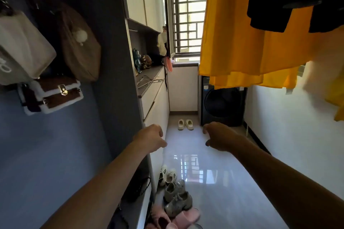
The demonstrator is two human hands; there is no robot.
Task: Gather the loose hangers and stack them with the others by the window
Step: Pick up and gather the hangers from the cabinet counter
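Thin metal hangers (149, 81) lie loose on the dark countertop (147, 89) along the left cabinets, some way ahead of me. More things hang at the window's (188, 24) left edge, among them an orange hanger-like piece (169, 65) and a pale cloth. My left hand (151, 137) and my right hand (216, 135) are stretched forward at waist height over the floor, well short of the hangers. Both hold nothing, with the fingers loosely curled downward.
A dark washing machine (221, 106) stands by the far wall under a hanging yellow garment (251, 39). Pale slippers (185, 124) sit on the floor ahead; several shoes (175, 197) crowd the floor near my feet. Bags (50, 95) hang on the blue wall to the left.
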